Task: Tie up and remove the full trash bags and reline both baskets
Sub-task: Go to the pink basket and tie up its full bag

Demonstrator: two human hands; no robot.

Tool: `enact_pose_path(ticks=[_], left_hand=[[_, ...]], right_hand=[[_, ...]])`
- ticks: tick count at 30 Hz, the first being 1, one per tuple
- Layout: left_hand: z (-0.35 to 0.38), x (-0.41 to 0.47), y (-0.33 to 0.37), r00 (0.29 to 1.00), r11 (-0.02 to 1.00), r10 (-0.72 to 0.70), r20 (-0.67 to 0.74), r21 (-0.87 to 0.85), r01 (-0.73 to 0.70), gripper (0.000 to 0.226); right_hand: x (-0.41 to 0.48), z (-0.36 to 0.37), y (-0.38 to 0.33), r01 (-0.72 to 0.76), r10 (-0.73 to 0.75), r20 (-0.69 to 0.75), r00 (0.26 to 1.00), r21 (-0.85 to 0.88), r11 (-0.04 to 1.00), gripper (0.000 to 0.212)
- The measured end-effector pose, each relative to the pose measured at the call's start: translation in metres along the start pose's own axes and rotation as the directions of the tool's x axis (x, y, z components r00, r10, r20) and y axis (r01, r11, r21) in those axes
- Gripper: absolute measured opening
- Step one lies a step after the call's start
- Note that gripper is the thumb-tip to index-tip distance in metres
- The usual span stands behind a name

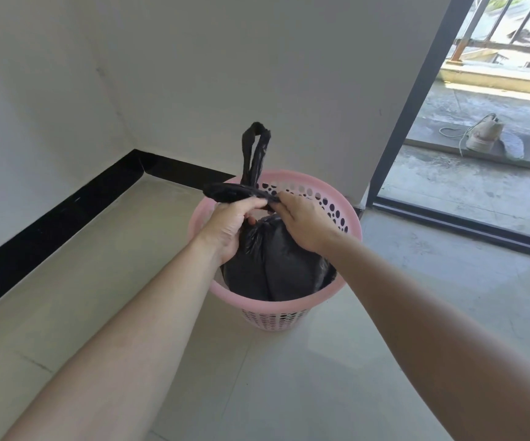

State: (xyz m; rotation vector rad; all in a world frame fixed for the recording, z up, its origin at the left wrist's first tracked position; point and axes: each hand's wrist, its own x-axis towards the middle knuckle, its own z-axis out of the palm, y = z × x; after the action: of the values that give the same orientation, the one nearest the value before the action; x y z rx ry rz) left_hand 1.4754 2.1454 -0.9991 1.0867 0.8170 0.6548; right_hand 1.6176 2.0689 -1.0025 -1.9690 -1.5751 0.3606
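Note:
A pink perforated basket (340, 218) stands on the tiled floor near a wall corner. Inside it sits a full black trash bag (276, 268), its top gathered. My left hand (228, 227) grips one twisted bag handle, which lies across to the left. My right hand (302, 221) pinches the same strand of plastic at the bag's neck. The other handle (255, 151) stands up as a loop above the basket's far rim. Only one basket is in view.
White walls with a black skirting board (66, 211) meet in a corner behind the basket. To the right a dark-framed glass door (416, 100) runs down to the floor, with a concrete terrace and railing beyond it.

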Motion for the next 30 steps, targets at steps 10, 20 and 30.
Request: enact_pose_path(ticks=[10,20,30], left_hand=[[-0.004,0.010,-0.003,0.985,0.972,-0.078,-0.154,-0.229,0.041,0.025],[-0.006,0.003,-0.001,0.996,0.997,-0.074,0.044,0.017,0.073,0.013],[-0.023,-0.004,-0.004,0.965,0.994,-0.108,0.240,0.016,0.108,0.029]], right_hand=[[-0.003,-0.013,0.001,-0.145,0.122,0.115,0.986,0.213,0.966,0.026],[-0.007,-0.005,-0.002,-0.023,0.032,-0.028,0.999,0.274,0.962,0.015],[0.014,-0.031,-0.022,-0.511,0.461,0.265,0.847,0.648,0.565,0.087]])
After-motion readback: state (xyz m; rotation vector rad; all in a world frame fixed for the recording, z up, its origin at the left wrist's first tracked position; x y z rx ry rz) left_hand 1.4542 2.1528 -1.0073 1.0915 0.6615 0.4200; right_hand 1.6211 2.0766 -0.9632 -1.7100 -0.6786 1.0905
